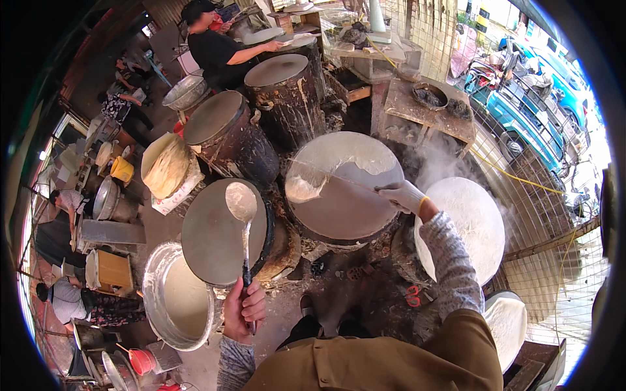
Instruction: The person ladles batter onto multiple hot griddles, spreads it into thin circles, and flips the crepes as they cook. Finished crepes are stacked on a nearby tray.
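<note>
My left hand [245,303] grips the dark handle of a large ladle [240,202], whose batter-coated bowl is over the dark round griddle [202,234] at centre left. My right hand [401,196], in a pale glove, pinches a thin stick [345,180] across the middle griddle [336,215]. A white, crepe-like sheet [352,146] lies bunched on that griddle's far part, with a ragged edge along the stick. Right of it, a white round sheet [463,231] covers another steaming griddle. A metal basin [179,293] of pale batter sits at lower left.
More drum griddles [214,117] stand beyond, with a co-worker in black [222,55] behind them. Several other people work at the far left. A stack of pale round sheets [163,166] lies left of the griddles. A mesh fence [541,260] and a blue vehicle [541,130] are at right.
</note>
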`<state>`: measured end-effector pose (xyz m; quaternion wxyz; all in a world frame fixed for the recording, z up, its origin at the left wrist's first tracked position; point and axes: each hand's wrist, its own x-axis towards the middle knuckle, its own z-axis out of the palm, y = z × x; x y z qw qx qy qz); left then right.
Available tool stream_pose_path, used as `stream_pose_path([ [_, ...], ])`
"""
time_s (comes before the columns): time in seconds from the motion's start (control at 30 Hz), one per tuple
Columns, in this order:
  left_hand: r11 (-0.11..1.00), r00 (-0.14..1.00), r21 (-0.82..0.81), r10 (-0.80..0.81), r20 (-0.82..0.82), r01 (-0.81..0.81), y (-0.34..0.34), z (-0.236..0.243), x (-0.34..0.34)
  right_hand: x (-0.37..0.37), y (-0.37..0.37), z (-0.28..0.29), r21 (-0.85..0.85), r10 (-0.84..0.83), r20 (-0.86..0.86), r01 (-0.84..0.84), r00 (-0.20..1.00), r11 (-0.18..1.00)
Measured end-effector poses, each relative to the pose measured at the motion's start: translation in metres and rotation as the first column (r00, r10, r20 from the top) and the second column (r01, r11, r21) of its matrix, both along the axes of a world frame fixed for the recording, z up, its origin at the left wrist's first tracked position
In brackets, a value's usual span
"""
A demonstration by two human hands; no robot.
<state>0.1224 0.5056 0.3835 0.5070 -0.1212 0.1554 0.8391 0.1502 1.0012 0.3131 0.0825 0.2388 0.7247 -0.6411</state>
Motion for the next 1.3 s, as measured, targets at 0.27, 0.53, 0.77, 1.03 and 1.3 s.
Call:
stream_pose_path([
  [0.27, 0.998, 0.998, 0.029, -0.049, -0.039, 0.051, -0.030, 0.005, -0.002, 0.106, -0.015, -0.001, 0.006, 0.155, 0.074, -0.156, 0.985, 0.988],
  [0.53, 0.985, 0.989, 0.098, -0.137, -0.049, 0.141, -0.053, 0.016, -0.043, 0.011, -0.223, 0.004, -0.193, -0.267, -0.176, 0.233, 0.947, 0.953],
  [0.77, 0.899, 0.884, 0.408, 0.313, -0.346, -0.158, -0.155, 0.102, -0.148, 0.040, -0.319, -0.098, -0.278, -0.518, -0.027, 0.491, 0.855, 0.825],
  [1.03, 0.979, 0.979, 0.181, 0.126, -0.160, -0.097, -0.174, 0.062, -0.114, 0.005, -0.370, -0.098, 0.126, -0.571, -0.132, 0.585, 0.810, 0.801],
  [1.3, 0.971, 0.973, 0.069, -0.229, 0.023, 0.227, -0.143, 0.045, -0.077, 0.045, -0.358, -0.093, 0.174, -0.644, 0.091, 0.625, 0.760, 0.761],
])
